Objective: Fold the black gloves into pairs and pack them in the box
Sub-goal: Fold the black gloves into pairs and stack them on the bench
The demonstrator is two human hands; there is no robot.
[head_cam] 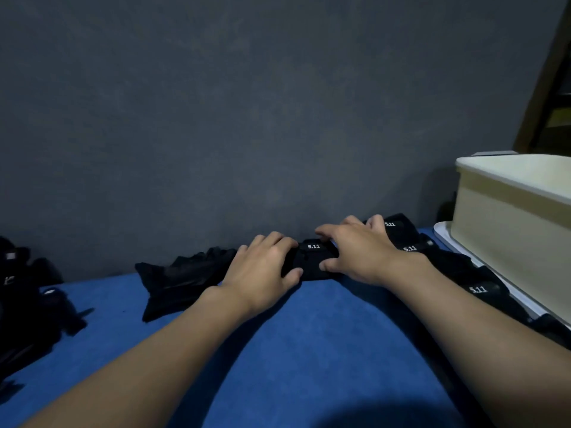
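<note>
Cream box (506, 242) at right edge of blue tabletop (309, 350), seated on a white tray (445, 239); inside hidden from this angle, contents impossible to tell. Lined up just beside the tray: folded gloves (475, 285), black, each showing a white 5.11 tag. At centre, close against the grey wall (247, 103): labelled glove (313, 254), black, compact, 5.11 tag facing up. Gripped at both ends: left hand (262, 264) with fingers bent over the far edge and thumb on the near edge, right hand (361, 254) likewise, fingers spread. Just left of the hands: loose glove (182, 279), flat, rumpled. Far left: glove heap (27, 304), unsorted, dark.
</note>
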